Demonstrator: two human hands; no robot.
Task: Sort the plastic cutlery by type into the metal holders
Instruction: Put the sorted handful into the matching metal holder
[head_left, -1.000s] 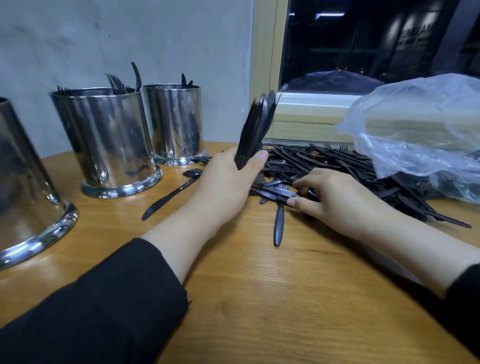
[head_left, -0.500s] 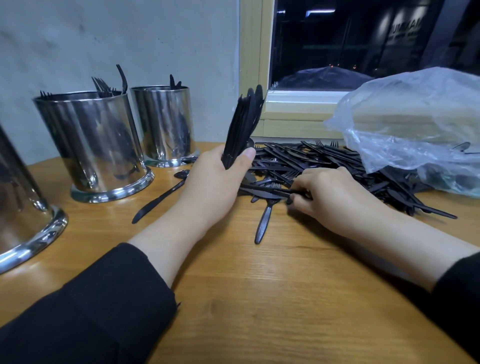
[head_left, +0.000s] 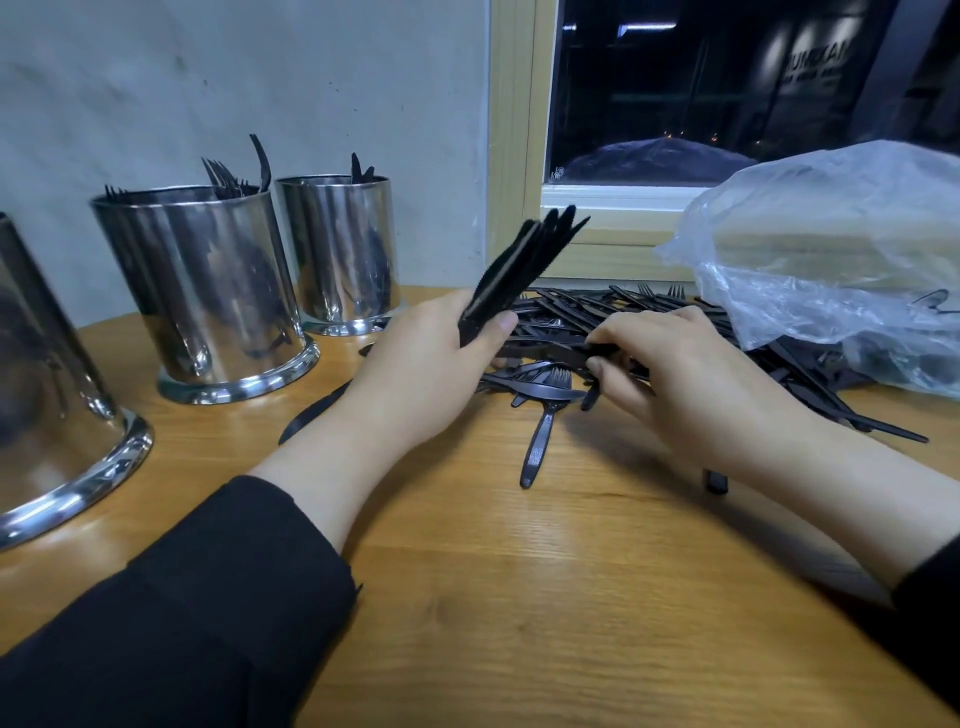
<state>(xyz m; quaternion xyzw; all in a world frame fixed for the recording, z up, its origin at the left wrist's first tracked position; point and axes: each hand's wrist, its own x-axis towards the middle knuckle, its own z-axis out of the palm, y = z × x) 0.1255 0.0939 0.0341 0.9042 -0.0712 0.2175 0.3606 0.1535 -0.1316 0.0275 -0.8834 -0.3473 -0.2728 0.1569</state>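
Note:
My left hand (head_left: 421, 374) grips a bundle of black plastic knives (head_left: 519, 270), blades pointing up and to the right. My right hand (head_left: 691, 379) pinches a black knife (head_left: 550, 352) at the near edge of the pile of black cutlery (head_left: 587, 312), and the piece reaches toward my left hand. A black fork (head_left: 545, 421) lies in front of the pile. Three metal holders stand at the left: the middle holder (head_left: 208, 291) holds forks, the far holder (head_left: 343, 249) shows a few black tips, and the near holder (head_left: 47, 395) is cut off by the frame.
A clear plastic bag (head_left: 831, 249) lies over the right part of the pile. A loose black piece (head_left: 311, 415) lies on the wooden table (head_left: 519, 597) behind my left wrist. A wall and window frame (head_left: 519, 156) close the back.
My right hand has lifted a knife from the pile's edge and brought it left toward my left hand. The bundle in my left hand has tilted further right.

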